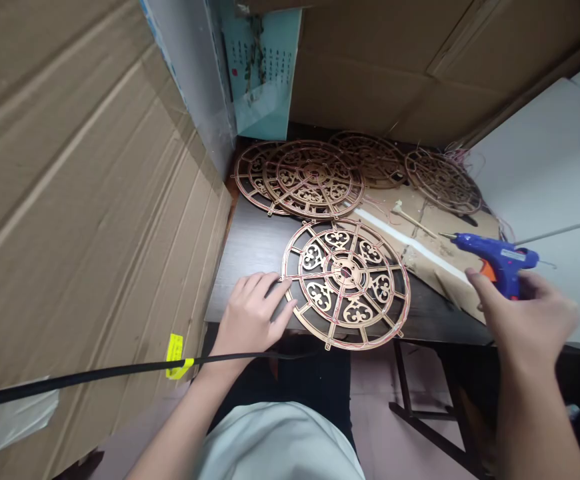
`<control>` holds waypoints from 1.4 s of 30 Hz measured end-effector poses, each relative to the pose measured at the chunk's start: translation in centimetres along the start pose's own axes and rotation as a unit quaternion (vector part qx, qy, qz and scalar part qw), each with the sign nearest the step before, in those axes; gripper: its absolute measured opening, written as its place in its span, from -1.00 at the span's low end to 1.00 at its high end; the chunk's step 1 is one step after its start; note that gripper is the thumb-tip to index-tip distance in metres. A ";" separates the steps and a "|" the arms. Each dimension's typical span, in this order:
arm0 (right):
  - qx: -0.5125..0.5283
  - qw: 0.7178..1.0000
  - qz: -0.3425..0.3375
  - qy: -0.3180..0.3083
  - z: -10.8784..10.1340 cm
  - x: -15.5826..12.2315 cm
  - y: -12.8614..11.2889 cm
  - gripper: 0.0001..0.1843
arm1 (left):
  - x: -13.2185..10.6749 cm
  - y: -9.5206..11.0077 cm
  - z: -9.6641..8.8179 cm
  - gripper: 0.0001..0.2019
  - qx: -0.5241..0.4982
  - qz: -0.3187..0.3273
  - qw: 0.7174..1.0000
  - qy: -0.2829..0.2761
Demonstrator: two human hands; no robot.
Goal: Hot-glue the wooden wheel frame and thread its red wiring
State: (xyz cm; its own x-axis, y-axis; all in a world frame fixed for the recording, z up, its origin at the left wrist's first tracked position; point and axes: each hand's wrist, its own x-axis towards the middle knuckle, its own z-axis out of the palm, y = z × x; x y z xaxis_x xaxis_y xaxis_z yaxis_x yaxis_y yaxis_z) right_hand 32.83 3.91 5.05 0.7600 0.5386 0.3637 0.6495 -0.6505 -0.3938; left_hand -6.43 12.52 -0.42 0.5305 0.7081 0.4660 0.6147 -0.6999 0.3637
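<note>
A round openwork wooden panel (345, 272) with heart-shaped cutouts and thin red wires along its ribs lies flat on the dark table, its near edge reaching past the table's front edge. At its left rim rests my left hand (256, 310), fingers extended and thumb apart, the tips touching or very close to the rim. My right hand (530, 313) grips a blue hot glue gun (505, 257) with an orange trigger, held up at the right of the panel. The gun's nozzle points left, above a cardboard sheet.
Several similar wooden panels (315, 177) lie overlapping at the back, another (443, 180) at the back right. A cardboard sheet (390, 217) with a white strip and a small stick (415, 219) covers the table's right. Cardboard (95, 200) walls the left; a black cable (95, 375) crosses in front.
</note>
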 end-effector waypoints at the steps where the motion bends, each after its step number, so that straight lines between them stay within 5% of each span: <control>1: 0.010 1.000 0.010 -0.008 -0.7 -1.1 -1.4 -0.38 | 0.0 0.0 0.1 -0.75 -0.003 0.001 1.000 0.008; 5: 0.059 0.993 -0.101 -0.013 -2.3 -5.4 -6.5 -0.57 | -0.1 0.1 0.2 -0.78 -0.020 -0.005 0.999 0.030; 10: 0.117 0.966 -0.225 -0.048 -1.1 -8.9 -9.9 -0.66 | 0.4 0.1 0.2 -0.87 -0.080 -0.038 0.995 0.049; 17: 0.155 0.946 -0.276 -0.075 1.4 -10.4 -11.7 -0.71 | 1.2 0.6 0.0 -0.85 -0.106 -0.188 0.973 0.083; 23: 0.149 0.943 -0.278 -0.107 2.7 -10.6 -12.4 -0.63 | 2.0 0.5 0.3 -0.82 -0.094 -0.233 0.967 0.031; 27: 0.148 0.947 -0.262 -0.111 2.4 -9.9 -12.0 -0.65 | 3.0 -0.5 -0.6 -0.83 -0.111 -0.203 0.972 -0.047; 31: 0.135 0.960 -0.224 -0.096 1.0 -8.4 -10.1 -0.63 | 2.8 -0.7 -1.9 -0.70 -0.144 -0.055 0.985 -0.072; 33: 0.129 0.968 -0.199 -0.088 0.1 -7.6 -8.8 -0.62 | 2.1 -0.7 -2.4 -0.59 -0.173 0.004 0.977 -0.127; 36: 0.119 0.975 -0.169 -0.080 -1.2 -7.0 -6.9 -0.63 | 0.8 -1.1 -2.7 -0.46 -0.169 0.015 0.966 -0.195; 42: 0.116 0.984 -0.117 -0.063 -2.5 -7.5 -4.0 -0.58 | -1.2 -0.8 -3.6 -0.52 -0.142 0.019 0.976 -0.166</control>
State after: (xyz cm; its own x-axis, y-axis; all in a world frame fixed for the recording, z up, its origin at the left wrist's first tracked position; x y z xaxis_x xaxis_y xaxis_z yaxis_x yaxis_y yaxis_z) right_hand 24.44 1.16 5.98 0.5764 0.7308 0.3656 0.7843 -0.3693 -0.4984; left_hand -9.73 11.91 1.64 0.7381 0.6397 0.2143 0.4291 -0.6902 0.5826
